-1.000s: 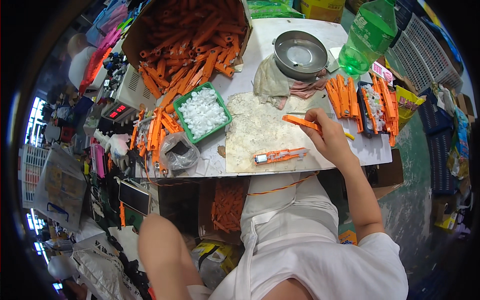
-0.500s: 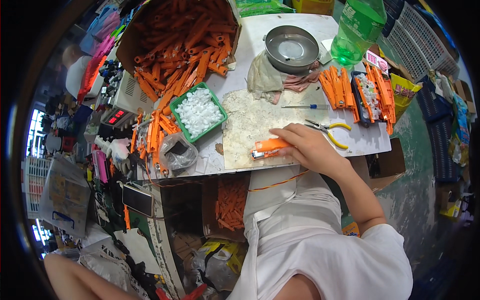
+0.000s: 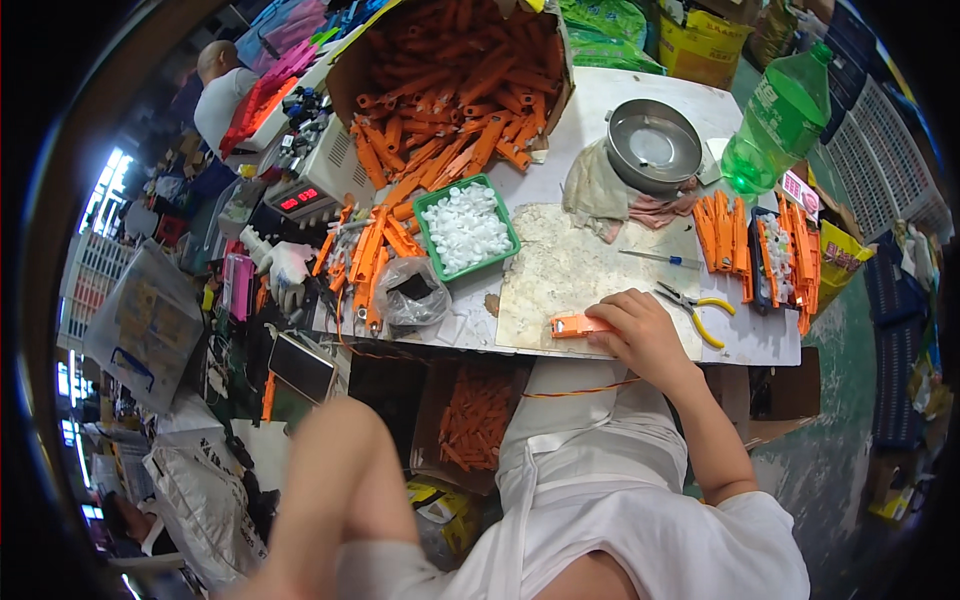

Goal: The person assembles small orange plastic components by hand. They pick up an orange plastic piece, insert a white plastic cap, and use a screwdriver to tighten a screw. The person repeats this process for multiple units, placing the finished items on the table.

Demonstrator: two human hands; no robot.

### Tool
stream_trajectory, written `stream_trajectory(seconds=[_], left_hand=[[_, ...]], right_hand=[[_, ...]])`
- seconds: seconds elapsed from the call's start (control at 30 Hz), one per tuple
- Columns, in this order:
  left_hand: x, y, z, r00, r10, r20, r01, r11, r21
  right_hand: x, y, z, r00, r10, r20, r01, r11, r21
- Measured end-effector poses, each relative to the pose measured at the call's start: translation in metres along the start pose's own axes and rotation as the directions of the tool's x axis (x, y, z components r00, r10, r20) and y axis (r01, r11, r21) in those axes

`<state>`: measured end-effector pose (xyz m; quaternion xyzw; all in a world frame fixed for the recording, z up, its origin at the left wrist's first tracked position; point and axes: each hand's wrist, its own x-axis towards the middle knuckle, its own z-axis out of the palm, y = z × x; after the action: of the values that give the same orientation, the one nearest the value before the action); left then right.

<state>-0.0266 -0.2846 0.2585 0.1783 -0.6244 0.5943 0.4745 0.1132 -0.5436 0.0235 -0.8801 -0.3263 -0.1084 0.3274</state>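
Note:
My right hand (image 3: 640, 335) is closed around one end of an orange plastic casing (image 3: 573, 326), pressing it against the worn pale board (image 3: 545, 260) at the table's front edge. Small pale details show at the casing's uncovered left end. To the right of this hand lie yellow-handled pliers (image 3: 700, 318), with a blue-tipped pen (image 3: 660, 258) beyond them. A green basket (image 3: 516, 243) of small white plastic pieces stands to the left. My left arm is bent, its elbow raised at the lower left; the left hand is out of the picture.
A carton (image 3: 345, 85) heaped with orange casings stands at the back left. A metal bowl (image 3: 655, 140) rests by a rag (image 3: 598, 190). Beside a green bottle (image 3: 780, 120) are rows of orange casings (image 3: 722, 235). A twisted wire (image 3: 580, 392) crosses my lap. Another person (image 3: 222, 100) sits far left.
My view has shifted, so the table sits lower and further right. My left elbow has come up into the lower left. The right hand still holds the orange casing, now turned somewhat.

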Motion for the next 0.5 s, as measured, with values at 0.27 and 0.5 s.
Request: stream_trajectory(seconds=[0.27,0.5], left_hand=[[-0.259,0.015,-0.060,-0.112,-0.986,0.123,0.530,0.046,0.847],[-0.295,0.030,-0.048,-0.127,-0.970,0.208,0.423,0.137,0.896]], right_hand=[[-0.002,0.007,-0.003,0.999,0.029,0.032,-0.028,0.999,-0.015],[-0.002,0.008,0.000,0.999,0.031,0.025,-0.031,0.999,-0.025]])
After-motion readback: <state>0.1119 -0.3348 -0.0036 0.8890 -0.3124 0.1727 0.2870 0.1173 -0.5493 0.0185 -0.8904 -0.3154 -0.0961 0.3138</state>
